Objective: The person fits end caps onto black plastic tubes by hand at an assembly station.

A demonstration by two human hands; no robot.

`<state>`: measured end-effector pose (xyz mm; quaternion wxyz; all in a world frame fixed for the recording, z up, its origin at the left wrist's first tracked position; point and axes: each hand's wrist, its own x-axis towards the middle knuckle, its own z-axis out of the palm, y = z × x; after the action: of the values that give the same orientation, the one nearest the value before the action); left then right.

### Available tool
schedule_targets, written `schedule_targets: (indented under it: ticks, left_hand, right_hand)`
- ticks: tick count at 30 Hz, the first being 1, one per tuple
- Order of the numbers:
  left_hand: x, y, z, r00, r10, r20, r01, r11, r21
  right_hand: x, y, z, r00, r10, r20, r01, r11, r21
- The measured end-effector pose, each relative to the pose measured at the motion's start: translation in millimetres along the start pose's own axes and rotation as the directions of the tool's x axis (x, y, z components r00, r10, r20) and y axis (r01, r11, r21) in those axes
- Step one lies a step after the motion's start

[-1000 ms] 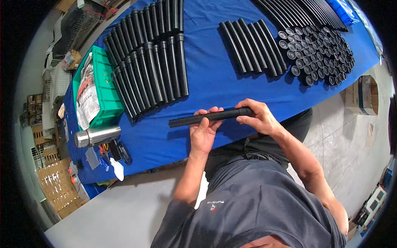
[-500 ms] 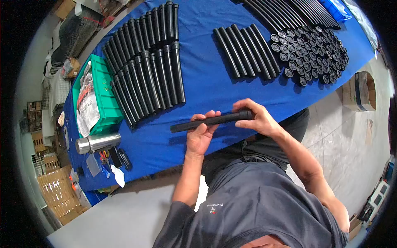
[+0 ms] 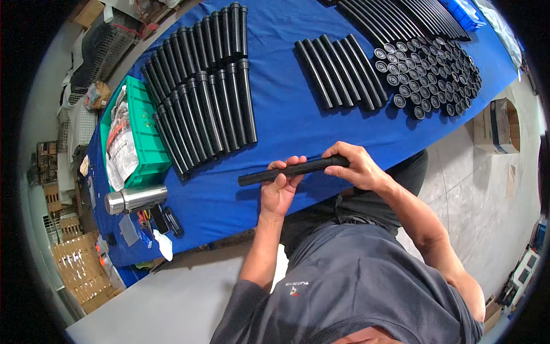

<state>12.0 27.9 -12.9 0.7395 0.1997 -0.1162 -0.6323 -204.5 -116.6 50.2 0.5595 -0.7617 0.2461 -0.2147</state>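
A black tube (image 3: 309,167) lies nearly level across my two hands, above the front edge of the blue-covered table. My left hand (image 3: 279,192) holds it near the middle from below, palm up, with the thumb on the near side. The fingers of my right hand (image 3: 360,167) close around the tube's right end, where a wider black end cap (image 3: 339,161) shows partly between fingers and thumb. Beyond my hands, several plain black tubes (image 3: 342,71) lie side by side. Many round black caps (image 3: 425,80) are grouped to their right.
Capped black tubes (image 3: 212,109) lie in two rows at the left. Beside them are a green crate (image 3: 150,135) with newspaper and a steel flask (image 3: 136,199). More tubes (image 3: 401,20) fill the far right, near a blue bin (image 3: 467,14). A cardboard box (image 3: 497,127) stands on the floor.
My right hand has turned slightly over the capped end, covering more of the cap. The tube's left end has dipped slightly and moved a little right. Everything on the table stays put.
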Motion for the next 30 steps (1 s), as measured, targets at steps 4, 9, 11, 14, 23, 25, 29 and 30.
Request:
schedule_targets:
  ticks: [4, 9, 11, 14, 23, 25, 29, 30]
  left_hand:
    - [-0.8, -1.1, 4.3, 1.0, -0.001, 0.003, 0.001, 1.0, 0.015]
    - [1.4, 0.9, 5.0, 1.0, -0.018, 0.005, 0.018, 1.0, -0.012]
    - [1.8, 1.2, 7.6, 1.0, -0.021, 0.019, 0.021, 1.0, -0.02]
    - [1.0, -0.8, 6.6, 1.0, -0.005, -0.003, 0.005, 1.0, 0.011]
    - [1.2, -0.1, 12.2, 1.0, -0.03, 0.004, 0.03, 0.999, 0.021]
    - [-1.4, 0.0, 8.4, 0.999, -0.035, -0.017, 0.036, 0.999, 0.027]
    - [-0.1, -0.4, 6.8, 1.0, -0.023, -0.001, 0.023, 0.999, 0.031]
    - [-1.3, 1.5, 6.1, 1.0, -0.018, -0.005, 0.018, 0.999, 0.037]
  right_hand:
    - [-1.7, -2.3, -2.9, 1.0, 0.029, 0.008, -0.029, 0.999, -0.042]
    - [-1.2, 2.5, -3.3, 0.995, 0.091, 0.038, -0.089, 0.995, -0.049]
    - [-5.3, 7.2, 2.8, 0.991, 0.121, -0.05, -0.103, 0.955, 0.279]
    - [-9.2, 6.7, 0.2, 0.979, 0.205, -0.011, -0.177, 0.87, 0.46]
    - [-10.9, 8.5, 0.6, 0.949, 0.31, 0.057, -0.3, 0.834, 0.463]
    - [-11.7, 3.3, -2.8, 0.951, 0.296, 0.084, -0.303, 0.854, 0.423]
    - [-9.2, 0.0, -6.6, 0.962, 0.254, 0.102, -0.274, 0.896, 0.35]
    - [-8.7, 0.5, -4.6, 0.966, 0.241, 0.098, -0.26, 0.898, 0.356]
